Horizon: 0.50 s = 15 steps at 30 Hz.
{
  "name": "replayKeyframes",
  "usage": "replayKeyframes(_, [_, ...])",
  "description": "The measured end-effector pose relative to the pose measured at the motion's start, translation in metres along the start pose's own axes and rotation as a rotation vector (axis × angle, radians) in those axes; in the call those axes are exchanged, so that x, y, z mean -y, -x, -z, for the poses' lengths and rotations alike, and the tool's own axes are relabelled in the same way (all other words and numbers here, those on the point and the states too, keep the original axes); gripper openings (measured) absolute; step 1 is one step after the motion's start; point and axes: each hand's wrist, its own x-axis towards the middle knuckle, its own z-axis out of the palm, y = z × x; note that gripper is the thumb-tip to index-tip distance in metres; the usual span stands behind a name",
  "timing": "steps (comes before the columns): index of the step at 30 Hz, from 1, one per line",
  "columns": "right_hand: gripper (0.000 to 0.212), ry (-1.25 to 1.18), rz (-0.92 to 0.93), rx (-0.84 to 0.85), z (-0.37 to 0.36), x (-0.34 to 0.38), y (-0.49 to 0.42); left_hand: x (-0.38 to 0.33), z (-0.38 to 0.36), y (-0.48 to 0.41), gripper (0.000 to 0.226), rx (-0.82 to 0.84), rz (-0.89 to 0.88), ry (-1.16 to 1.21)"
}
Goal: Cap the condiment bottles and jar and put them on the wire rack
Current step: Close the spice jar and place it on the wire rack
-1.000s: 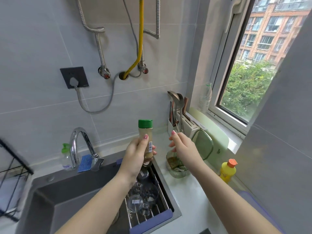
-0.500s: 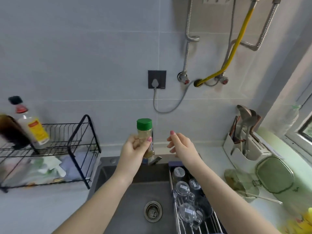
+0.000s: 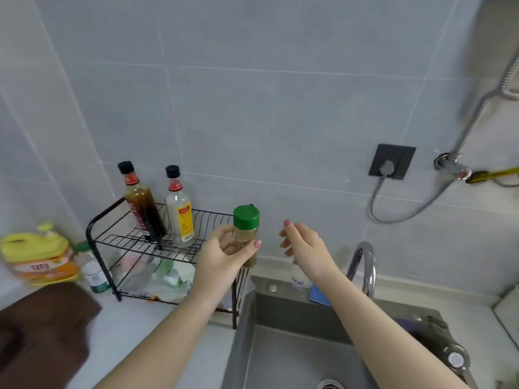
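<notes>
The step in hand looks like the carry to the rack: the spice jar [image 3: 246, 237] wears its green cap [image 3: 246, 217] and is held upright in the left hand [image 3: 224, 255], so capping seems done for this one. The left hand's fingers [image 3: 255, 245] and thumb wrap the jar's lower body, clenched firmly around it, with the cap and upper glass standing clear above the grip.

The right hand [image 3: 304, 248] hovers just to the right of the jar, apart from it, loosely spread and grasping nothing.

The black wire rack [image 3: 118, 237] sits just left of the gripped jar and a little beyond it. On its top shelf stand 2 capped bottles: a dark sauce bottle [image 3: 140, 203] and a clear bottle with a yellow label [image 3: 179, 211], close together toward the left and back. The shelf's bare wire nearest the left hand is free.

The next move likely calls for a short shift leftward, then lowering the jar flat onto that wire so its base spans the bars without tipping, keeping clear of the 2 bottles.
</notes>
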Motion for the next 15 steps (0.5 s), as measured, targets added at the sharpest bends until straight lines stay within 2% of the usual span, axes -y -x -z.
replayKeyframes(5, [0.056, 0.011, 0.041, 0.045, -0.049, 0.02, -0.024, 0.009, 0.047, -0.025, 0.024, -0.052, -0.057, -0.087])
replayKeyframes(10, [0.048, 0.007, 0.034, 0.073, -0.081, 0.029, -0.045, 0.018, 0.075, -0.047, 0.019, -0.092, -0.058, -0.106])
replayKeyframes(15, [0.051, 0.009, 0.029, 0.078, -0.095, 0.03, -0.065, 0.027, 0.088, -0.07, 0.019, -0.094, -0.078, -0.15])
